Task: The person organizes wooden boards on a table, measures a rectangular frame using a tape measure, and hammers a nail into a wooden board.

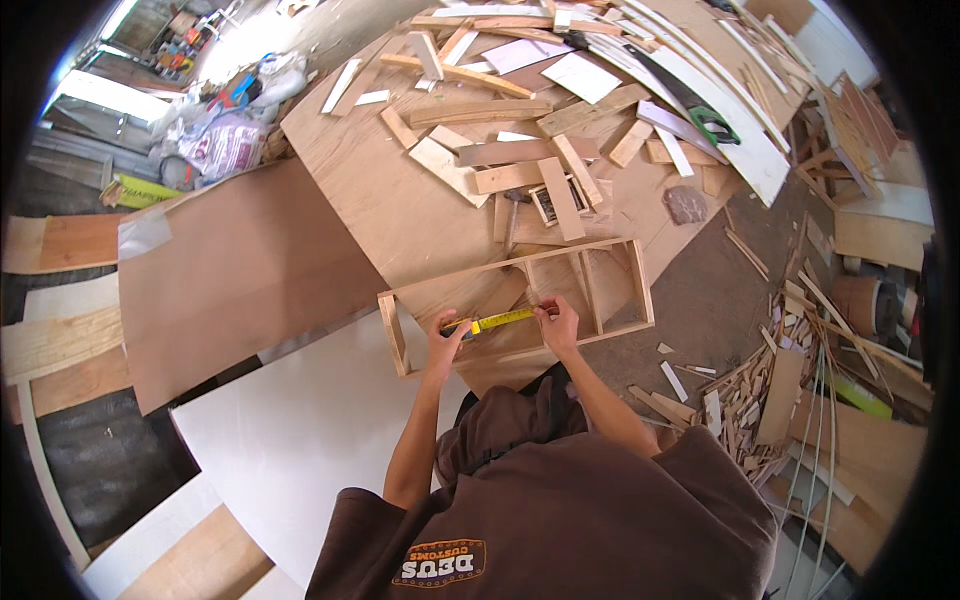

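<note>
Over the rectangular pale-wood frame (589, 291), the left hand's (443, 341) grip holds the yellow-and-dark tape measure (476, 327) and the right hand's (560, 325) narrowly pinches its yellow blade (507, 318), which should probably lie straight for accuracy.

By the right edge of the table (350, 160), one saw (690, 100) and one brown lump (685, 205) are counted; farther in, one hammer (513, 212) and one small box (541, 206). At the near edge, one wooden frame (393, 335) with two crosspieces (590, 292) (ends left out) is seen. One tape measure (505, 319) is held by two hands (557, 325). Wood pieces (480, 111) are heaped past counting.
</note>
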`<action>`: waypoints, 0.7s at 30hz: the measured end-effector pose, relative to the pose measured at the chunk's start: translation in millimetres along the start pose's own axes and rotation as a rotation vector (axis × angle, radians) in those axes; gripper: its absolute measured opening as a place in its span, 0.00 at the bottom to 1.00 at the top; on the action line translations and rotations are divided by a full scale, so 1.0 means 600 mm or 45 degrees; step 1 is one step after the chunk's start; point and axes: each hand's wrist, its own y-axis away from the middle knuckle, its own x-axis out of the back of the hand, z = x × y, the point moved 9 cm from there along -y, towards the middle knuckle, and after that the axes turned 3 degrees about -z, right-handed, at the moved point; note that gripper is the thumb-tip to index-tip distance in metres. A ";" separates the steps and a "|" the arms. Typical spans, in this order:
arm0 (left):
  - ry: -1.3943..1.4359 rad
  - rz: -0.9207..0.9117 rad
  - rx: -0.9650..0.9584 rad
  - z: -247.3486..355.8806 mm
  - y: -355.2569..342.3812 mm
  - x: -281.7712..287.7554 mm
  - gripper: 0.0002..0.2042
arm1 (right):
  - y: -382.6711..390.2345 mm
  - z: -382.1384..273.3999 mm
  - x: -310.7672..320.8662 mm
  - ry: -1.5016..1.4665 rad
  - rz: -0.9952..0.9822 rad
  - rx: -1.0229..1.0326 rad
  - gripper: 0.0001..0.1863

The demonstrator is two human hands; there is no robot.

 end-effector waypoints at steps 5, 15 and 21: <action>0.082 -0.024 -0.063 -0.005 -0.016 0.003 0.29 | 0.013 -0.029 0.008 0.333 0.053 -0.009 0.10; -0.054 -0.209 -0.127 0.025 -0.024 -0.005 0.28 | 0.021 -0.047 -0.013 0.789 0.079 0.090 0.12; -0.066 -0.259 -0.132 0.020 -0.028 -0.010 0.27 | 0.015 -0.042 -0.012 0.822 0.018 0.115 0.12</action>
